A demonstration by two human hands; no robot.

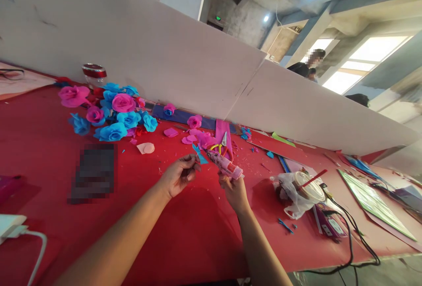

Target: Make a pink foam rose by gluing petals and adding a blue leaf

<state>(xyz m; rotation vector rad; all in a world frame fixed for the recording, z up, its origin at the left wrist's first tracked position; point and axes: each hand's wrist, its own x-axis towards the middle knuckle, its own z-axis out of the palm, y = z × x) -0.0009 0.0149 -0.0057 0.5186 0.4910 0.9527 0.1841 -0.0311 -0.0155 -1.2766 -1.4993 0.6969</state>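
Note:
My left hand [183, 174] pinches a small cut piece of blue crepe paper [201, 155] between thumb and fingers above the red table. Close on its right, my right hand [233, 189] is wrapped round a pink glue gun [227, 166], whose dark-stained nozzle points left at the blue paper. Whether the nozzle touches the paper I cannot tell. Just behind lie scissors [224, 141] with yellow and red handles on a pink paper strip [222, 130]. Pink paper petals [202, 137] are scattered beside them.
Blue and pink paper flowers [120, 119] are bunched at the back left, near a red-lidded jar [94, 74]. A blurred dark rectangle [95, 171] lies left. To the right are a bagged cup [309, 185] with a straw, and black cables [351, 229]. A white partition [148, 53] stands behind.

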